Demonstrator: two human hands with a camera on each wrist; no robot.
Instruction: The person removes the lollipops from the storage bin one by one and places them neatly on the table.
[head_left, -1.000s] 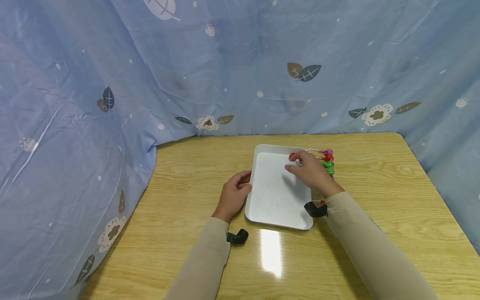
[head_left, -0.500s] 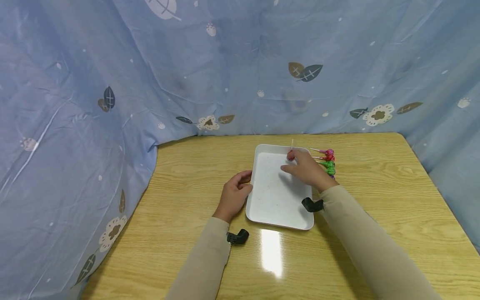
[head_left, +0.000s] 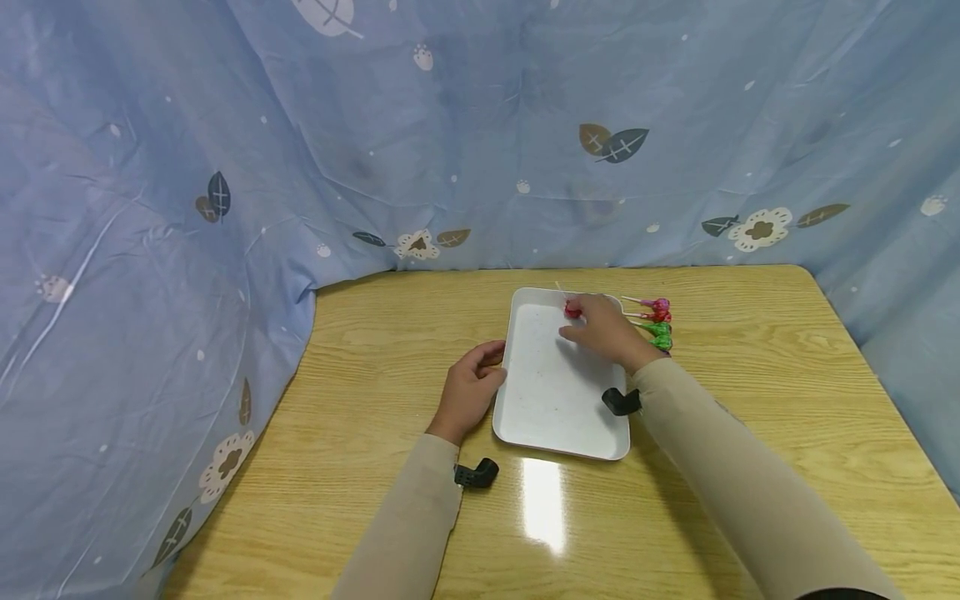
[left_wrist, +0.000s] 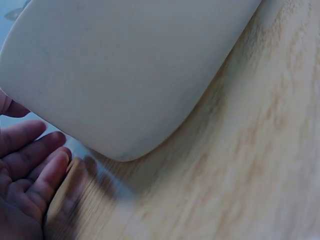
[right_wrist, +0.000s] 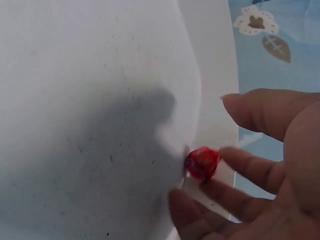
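Note:
A white tray [head_left: 551, 400] lies on the wooden table. At its left side is my left hand [head_left: 467, 390], fingers loosely bent and fingertips right at the rim. Inside the far end sits a red-wrapped lollipop [head_left: 572, 310], its stick pointing up over the far rim. My right hand [head_left: 609, 335] reaches over the tray to it. In the right wrist view the red lollipop [right_wrist: 202, 163] lies against the tray wall, with fingertips [right_wrist: 231, 156] touching it from the side and the thumb standing well apart.
Several lollipops lie in a row right of the tray, among them a pink one [head_left: 660, 305], a red one [head_left: 660, 317] and green ones [head_left: 660, 330]. A blue patterned curtain [head_left: 480, 167] hangs behind and at the sides of the table [head_left: 375, 358].
My right hand has shifted slightly left, taking the red lollipop along the tray's far end. The stick has swung from pointing right to pointing up and slightly left. My left hand stays put.

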